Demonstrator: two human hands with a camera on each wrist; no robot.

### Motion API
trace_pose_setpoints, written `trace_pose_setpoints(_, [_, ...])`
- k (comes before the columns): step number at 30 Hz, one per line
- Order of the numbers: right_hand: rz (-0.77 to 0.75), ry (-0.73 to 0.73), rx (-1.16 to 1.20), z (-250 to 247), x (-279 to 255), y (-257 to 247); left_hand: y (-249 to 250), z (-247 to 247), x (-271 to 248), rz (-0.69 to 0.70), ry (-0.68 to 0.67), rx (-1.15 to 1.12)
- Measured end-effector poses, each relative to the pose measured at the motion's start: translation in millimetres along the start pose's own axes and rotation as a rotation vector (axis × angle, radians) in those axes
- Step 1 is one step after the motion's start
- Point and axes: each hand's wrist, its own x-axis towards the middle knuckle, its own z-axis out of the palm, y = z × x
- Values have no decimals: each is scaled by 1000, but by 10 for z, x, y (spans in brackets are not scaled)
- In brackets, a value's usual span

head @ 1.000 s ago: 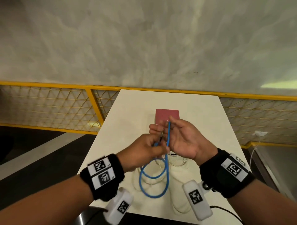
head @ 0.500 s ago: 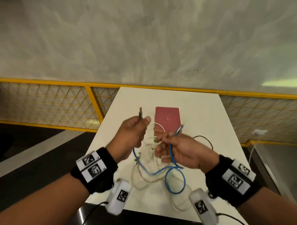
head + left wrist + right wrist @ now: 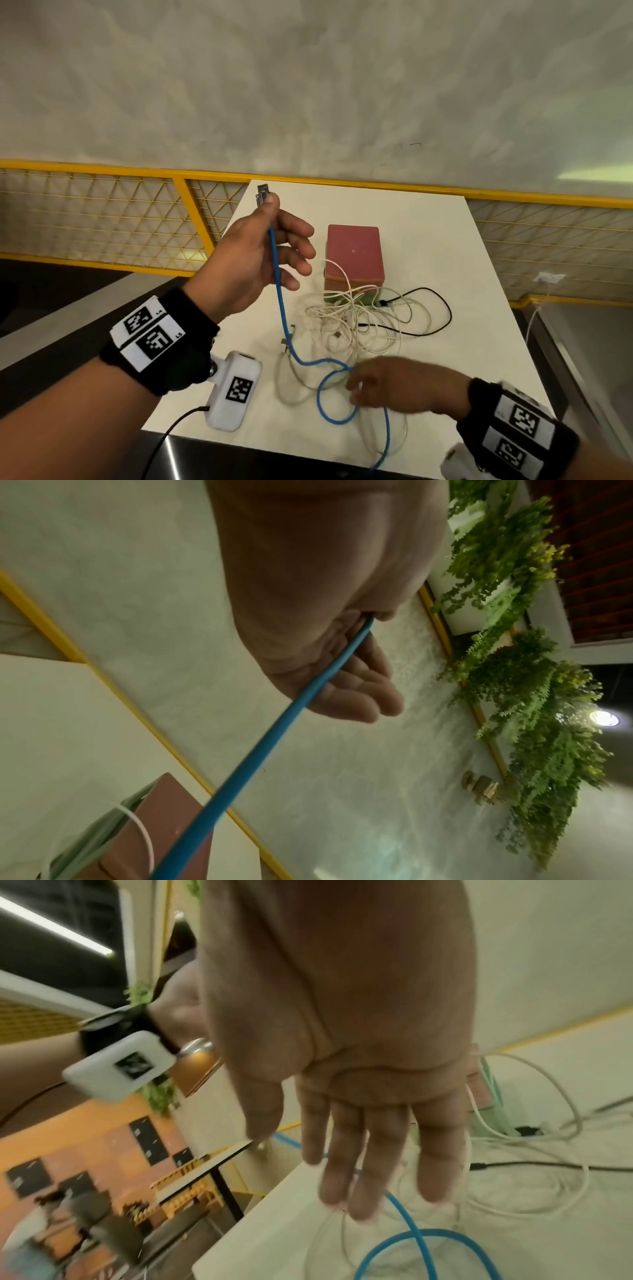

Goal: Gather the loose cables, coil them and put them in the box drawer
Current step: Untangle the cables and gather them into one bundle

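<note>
Left hand (image 3: pixel 260 260) is up at centre-left of the head view, thumb and forefinger pinching the plug end of the blue cable (image 3: pixel 281 308), other fingers loosely spread; the cable drops from there to a loop at lower centre on the white table (image 3: pixel 445 240); right hand (image 3: pixel 387 383) is low at lower right, blurred, and in the wrist view its fingers (image 3: pixel 346 1164) hang straight over that loop, gripping nothing that I can see.

My read: this is the gathering step, one cable being separated out, coiling not yet begun; next move calls for the right hand to catch the loop and feed turns toward the left, clear of the white tangle.

Count: one blue cable; one black cable (image 3: pixel 435 308) right of centre; white cables (image 3: pixel 356 318) in a heap mid-frame, number not tellable; one red box (image 3: pixel 354 253) just behind them, its drawer front hidden.
</note>
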Motion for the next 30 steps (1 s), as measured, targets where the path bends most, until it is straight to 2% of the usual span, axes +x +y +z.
trace_pose_setpoints(2, [-33,251,336,-87,198,19,-45,-54,-50,-21,-10,-38])
trace_pose_setpoints(3, [-35,382,425,-143,306,21,-67,-76,-84,-37,-10,-65])
trace_pose_setpoints(5, [-52,544,447,-233,560,-13,-110,-127,-145,-65,-13,-120])
trace_pose_setpoints(6, [-78,562,382,-240,721,-54,-133,-155,-165,-70,-26,-135])
trace_pose_setpoints(8, [-130,550,126,-168,1063,-107,-183,-176,-211,-73,-62,-140])
trace_pose_setpoints(10, [-152,458,-168,16,1494,-129,-234,-183,-233,-94,-59,-123])
trace_pose_setpoints(13, [-173,327,-424,312,2098,-90,-303,-189,-243,-134,-14,-99])
trace_pose_setpoints(15, [-157,286,-539,385,2228,-127,-342,-224,-216,-141,25,-71])
trace_pose_setpoints(18, [-159,351,-713,443,2179,-248,-391,-325,-167,-136,46,-43])
trace_pose_setpoints(20, [-113,384,-680,496,2215,-195,-427,-395,-122,-138,42,-33])
trace_pose_setpoints(22, [-168,431,-692,530,2223,-142,-455,-438,-69,-137,52,-15])
trace_pose_setpoints(24, [-223,396,-719,450,2097,-180,-489,-468,-11,-127,87,17])
trace_pose_setpoints(27, [-293,361,-395,119,1798,-236,-547,-528,82,-139,143,67])
trace_pose_setpoints(30, [-395,419,-123,-315,1302,-357,-603,-562,180,-202,136,99])
